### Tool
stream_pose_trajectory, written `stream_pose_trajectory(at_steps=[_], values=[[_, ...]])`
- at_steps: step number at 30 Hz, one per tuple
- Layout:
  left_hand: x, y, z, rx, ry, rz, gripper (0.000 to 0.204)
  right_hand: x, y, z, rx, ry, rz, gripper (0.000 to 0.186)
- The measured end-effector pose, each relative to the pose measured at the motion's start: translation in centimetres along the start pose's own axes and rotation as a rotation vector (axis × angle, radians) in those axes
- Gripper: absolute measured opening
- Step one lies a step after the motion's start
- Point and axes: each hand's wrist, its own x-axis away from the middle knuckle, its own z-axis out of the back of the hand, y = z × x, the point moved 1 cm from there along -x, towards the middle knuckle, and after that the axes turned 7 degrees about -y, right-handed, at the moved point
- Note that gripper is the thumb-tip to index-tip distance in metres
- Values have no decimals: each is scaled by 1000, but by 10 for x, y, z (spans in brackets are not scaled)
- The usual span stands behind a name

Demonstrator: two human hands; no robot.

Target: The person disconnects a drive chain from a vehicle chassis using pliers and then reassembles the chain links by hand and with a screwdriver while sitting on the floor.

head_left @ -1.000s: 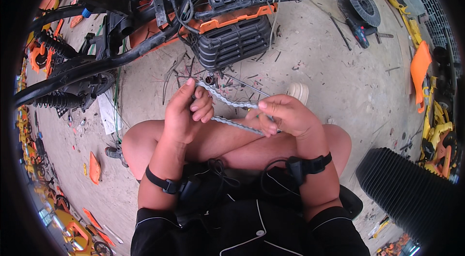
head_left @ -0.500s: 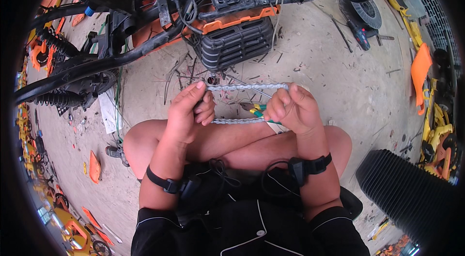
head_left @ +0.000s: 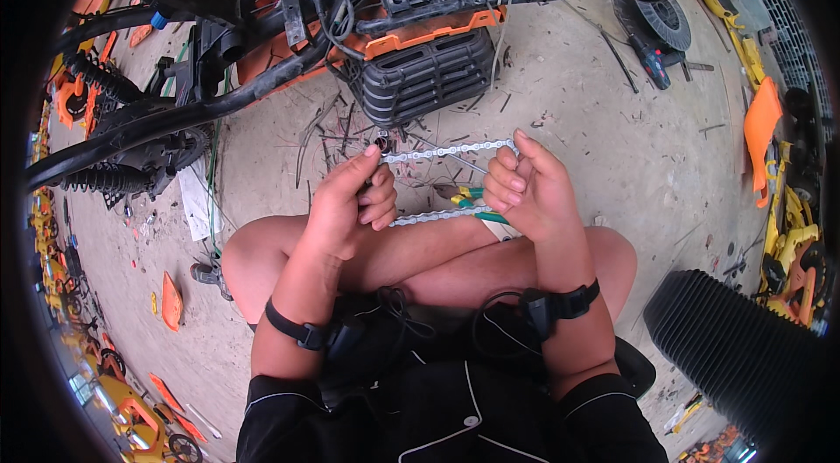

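A silver roller chain point(head_left: 446, 150) stretches as a loop between my two hands, its upper and lower runs roughly level above my crossed legs. My left hand point(head_left: 350, 200) is closed around the chain's left end, thumb on top. My right hand point(head_left: 534, 192) grips the other end with curled fingers. Behind the lower run, pliers with green and yellow handles point(head_left: 464, 199) lie low down, partly hidden by the chain and my right hand. A thin metal rod point(head_left: 464, 164) and scattered offcuts lie on the floor beyond.
Ahead stands a black vehicle frame point(head_left: 236, 87) with cables, orange panel and ribbed housing point(head_left: 424, 82). A power drill point(head_left: 652, 60) and disc point(head_left: 656, 12) lie back right. A large black ribbed object point(head_left: 717, 340) is at my right. Orange and yellow panels point(head_left: 761, 139) line both sides.
My right hand has risen and turned, bringing the chain's sagging upper run taut and nearly level. My left hand has shifted slightly right. The pliers have come into view behind the chain.
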Motion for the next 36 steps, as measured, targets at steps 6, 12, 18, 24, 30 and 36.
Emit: stream_pose_trajectory(at_steps=[6,12,18,24,30,36], values=[[-3,-8,-5,4,39,55,41,-4,4,-3,131,222,25,41],[-3,-5,-7,-187,42,102,48,0,0,-4,93,223,19,40],[-1,-3,-6,-182,7,150,54,3,-3,1,104,182,1,39],[4,2,-8,-23,-136,136,54,1,-1,-3,34,203,48,41],[9,-5,-5,-1,-344,116,48,0,2,-3,-9,214,88,43],[9,-10,-8,-213,-414,183,47,0,0,-2,-22,242,164,42]])
